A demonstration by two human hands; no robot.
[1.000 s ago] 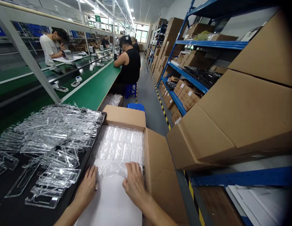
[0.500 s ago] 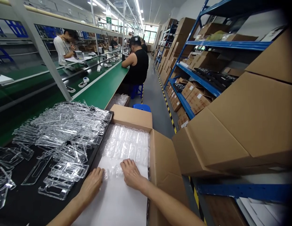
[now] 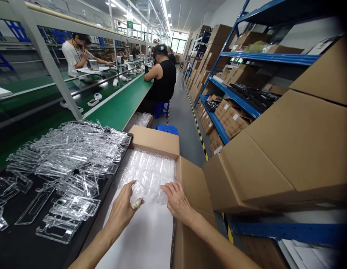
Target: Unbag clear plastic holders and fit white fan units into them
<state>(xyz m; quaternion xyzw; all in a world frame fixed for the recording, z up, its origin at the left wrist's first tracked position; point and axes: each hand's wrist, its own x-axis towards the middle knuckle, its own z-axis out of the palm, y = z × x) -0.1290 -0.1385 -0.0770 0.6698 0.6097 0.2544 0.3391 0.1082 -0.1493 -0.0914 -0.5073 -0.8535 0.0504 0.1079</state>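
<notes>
An open cardboard box (image 3: 155, 140) holds rows of clear plastic-wrapped pieces (image 3: 151, 168), with a white sheet (image 3: 139, 239) over its near part. My left hand (image 3: 124, 203) is above the left side of the box, thumb and fingers apart, a pale wrap on the thumb. My right hand (image 3: 177, 200) rests at the right side of the wrapped pieces, its fingers spread at the sheet's far edge. Left of the box, a heap of clear plastic frames (image 3: 69, 153) lies on a black surface (image 3: 19, 244).
A green bench (image 3: 117, 106) runs away to the left, with seated people alongside. Large cardboard boxes (image 3: 296, 138) stand close on the right, by blue shelving (image 3: 240, 97). A blue stool (image 3: 167, 129) is beyond the open box.
Both hands have lifted off their earlier spots. My left hand moved right and turned, showing its thumb; my right hand moved right and slightly up. The sheet's far edge sits slightly nearer.
</notes>
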